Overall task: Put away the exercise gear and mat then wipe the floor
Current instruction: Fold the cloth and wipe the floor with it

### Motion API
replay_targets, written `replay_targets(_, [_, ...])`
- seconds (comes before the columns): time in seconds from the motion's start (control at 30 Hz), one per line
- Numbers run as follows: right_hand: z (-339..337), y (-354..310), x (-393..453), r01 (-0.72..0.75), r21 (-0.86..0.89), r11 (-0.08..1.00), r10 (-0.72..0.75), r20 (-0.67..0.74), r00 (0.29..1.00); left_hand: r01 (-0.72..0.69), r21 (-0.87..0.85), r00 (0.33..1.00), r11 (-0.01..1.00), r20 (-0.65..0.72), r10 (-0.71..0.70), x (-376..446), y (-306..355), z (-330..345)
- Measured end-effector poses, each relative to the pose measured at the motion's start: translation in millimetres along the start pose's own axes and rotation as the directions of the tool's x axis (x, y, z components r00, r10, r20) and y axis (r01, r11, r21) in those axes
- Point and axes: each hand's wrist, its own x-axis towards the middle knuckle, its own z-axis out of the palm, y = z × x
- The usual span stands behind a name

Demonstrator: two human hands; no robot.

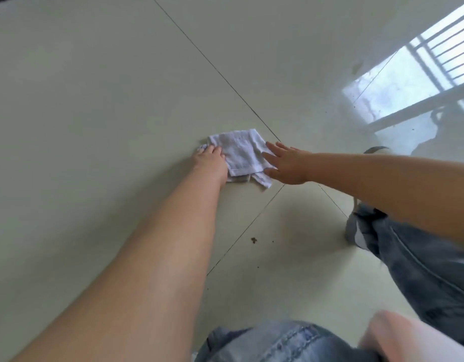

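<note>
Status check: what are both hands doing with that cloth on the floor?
Left hand grips white cloth edge. Right hand flat on its other side. Brown crumbs on floor nearer person.

pale tiled floor, white cloth, crumbs

I see both arms bare with no sleeves, faded blue-grey denim jeans with visible seam stitching, and a grey-and-white shoe.
</note>
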Motion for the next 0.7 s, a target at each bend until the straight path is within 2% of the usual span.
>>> replay_targets(0.13, [3,-6,30,0.062,0.172,0.983,-0.049,-0.083,0.995,0.017,-0.063,0.996,0.998,-0.087,-0.022,-1,-2,9])
replay_targets(0.27, [23,-3,44,0.152,0.141,0.978,-0.121,-0.21,0.97,0.041,-0.024,0.998,0.999,-0.048,-0.042,1,0,7])
replay_targets(0.43, [18,20,61,0.203,0.108,0.973,-0.169,-0.267,0.949,0.087,0.011,0.996,0.996,0.016,-0.087,13,9,-3])
replay_targets(0.7, [-27,85,116,0.215,0.187,0.958,-0.126,-0.398,0.909,0.285,-0.06,0.953,0.957,-0.092,-0.29,96,16,-54])
